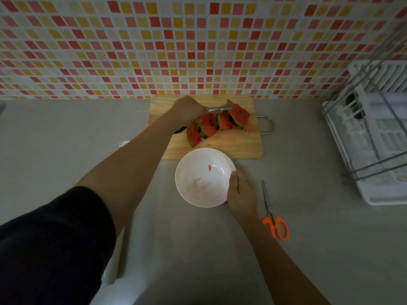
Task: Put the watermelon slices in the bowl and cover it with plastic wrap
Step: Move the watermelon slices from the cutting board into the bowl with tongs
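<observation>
Several watermelon slices (217,123) with green rind lie in a row on a wooden cutting board (237,144). My left hand (187,110) grips metal tongs (219,108) whose tips reach the far right slice. In front of the board stands a white bowl (203,177), holding only a small red scrap and juice smears. My right hand (239,191) holds the bowl's right rim, thumb over the edge.
Orange-handled scissors (273,214) lie on the grey counter to the right of the bowl. A white dish rack (374,133) with a wire frame stands at the far right. A mosaic-tiled wall (176,47) rises behind the board.
</observation>
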